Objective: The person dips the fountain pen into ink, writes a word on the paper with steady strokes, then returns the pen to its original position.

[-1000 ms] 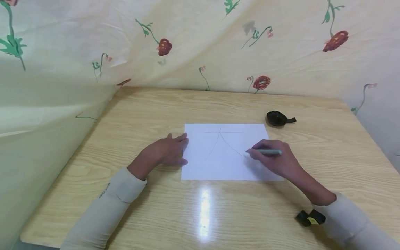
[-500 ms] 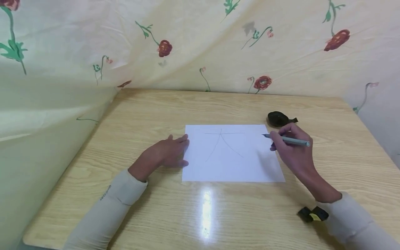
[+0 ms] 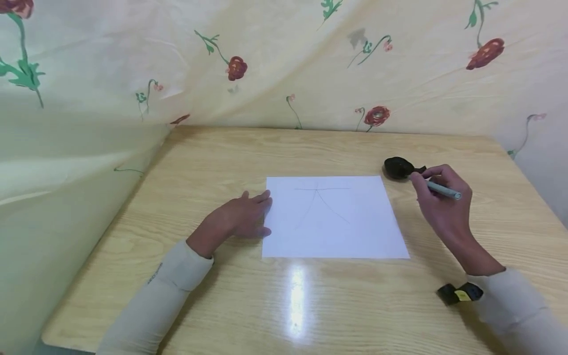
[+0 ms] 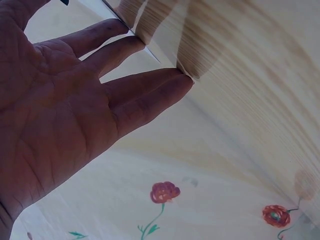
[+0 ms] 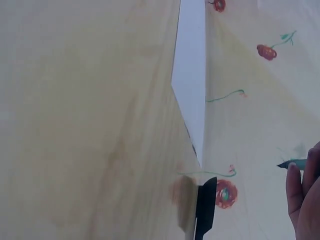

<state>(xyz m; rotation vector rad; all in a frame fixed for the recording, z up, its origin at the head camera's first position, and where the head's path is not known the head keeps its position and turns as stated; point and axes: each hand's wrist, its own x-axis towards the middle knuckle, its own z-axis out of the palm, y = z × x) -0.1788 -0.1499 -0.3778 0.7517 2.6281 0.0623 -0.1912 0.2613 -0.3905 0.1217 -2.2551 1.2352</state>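
Note:
A white sheet of paper lies on the table, bearing a thin horizontal line with two strokes spreading downward from it. My left hand rests at the sheet's left edge, fingers spread and fairly straight; the left wrist view shows its fingertips at that edge. Beyond the paper's right side, my right hand pinches a grey-green pen above the table. In the right wrist view the pen's dark, tapered tip points away from the fingers, apart from the paper.
A black rounded object with a short tail lies just past the paper's upper right corner, close to my right fingertips. A small black piece with a yellow patch sits at my right cuff. Flower-printed cloth hangs behind the wooden table.
My right hand has lifted the pen from the lower end of the right-hand stroke and moved right and away, off the paper, toward the black object. My left hand has stayed at the paper's edge.

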